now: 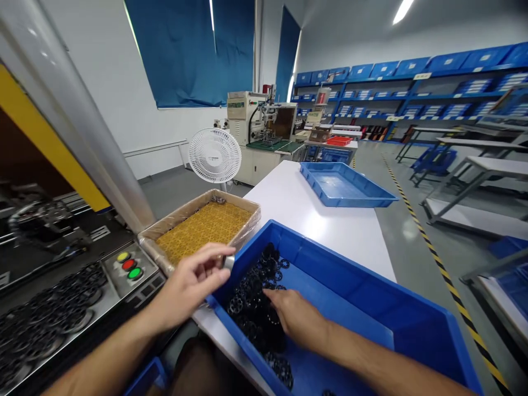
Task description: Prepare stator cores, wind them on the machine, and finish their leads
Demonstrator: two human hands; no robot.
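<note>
My left hand (193, 283) is closed, pinching a small silver metal cylinder (228, 263) between thumb and fingers. It hovers over the near left corner of a blue plastic bin (355, 258). Inside the bin, my right hand (295, 316) reaches down to a heap of black ring-shaped parts (251, 286) with toothed or spoked outlines. Its fingers are bent together at the heap's right side, and the back of the hand hides most of them. Whatever lies between those fingertips is too dark to make out.
A plastic-wrapped carton (206, 223) with a yellow patterned sheet stands left of the bin. A panel with coloured push buttons (129, 265) and more black rings (49, 313) lie at left. Beyond are a white fan (215, 155) and an empty blue tray (346, 187) on the white table (289, 203).
</note>
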